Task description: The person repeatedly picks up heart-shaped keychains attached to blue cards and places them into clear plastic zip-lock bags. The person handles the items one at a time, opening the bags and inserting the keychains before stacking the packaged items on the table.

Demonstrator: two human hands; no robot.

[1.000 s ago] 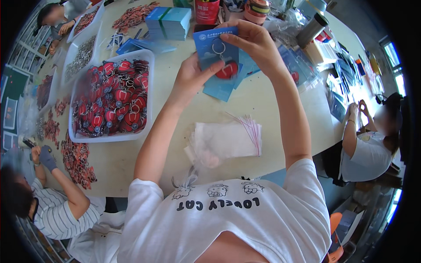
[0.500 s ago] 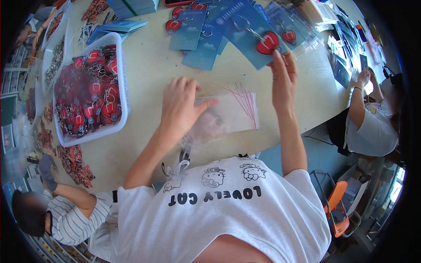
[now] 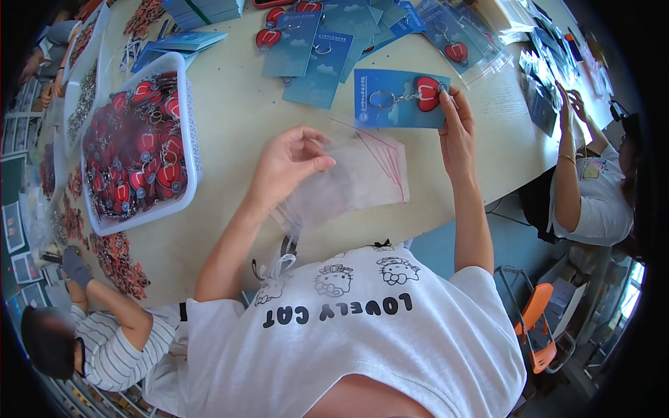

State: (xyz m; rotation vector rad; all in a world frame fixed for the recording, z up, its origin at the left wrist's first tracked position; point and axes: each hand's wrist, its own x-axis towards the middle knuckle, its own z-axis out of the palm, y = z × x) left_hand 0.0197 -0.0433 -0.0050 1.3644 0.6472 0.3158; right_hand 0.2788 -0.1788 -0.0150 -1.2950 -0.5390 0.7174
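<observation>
My right hand [image 3: 458, 136] pinches one end of a blue card [image 3: 369, 118], holding it flat above the table. On the card lies a keychain [image 3: 427, 94] with a red, rounded, heart-like charm, a short chain and a metal ring. My left hand [image 3: 289, 164] is half curled, thumb and fingers apart, with nothing visible between them. It hovers over or rests on a stack of clear plastic bags [image 3: 362, 177] with red lines along their edges; which of the two I cannot tell.
To the left stands a white basket [image 3: 197, 150] full of red keychains. Blue cards [image 3: 320, 76], some bearing keychains, overlap at the far side. A stack of blue cards [image 3: 202, 14] sits far left. Co-workers sit at left and right; an orange chair [image 3: 535, 306] stands at lower right.
My right hand has brought the card and keychain nearer, away from the far cards, and turned the card sideways. The fingers of my left hand have curled in.
</observation>
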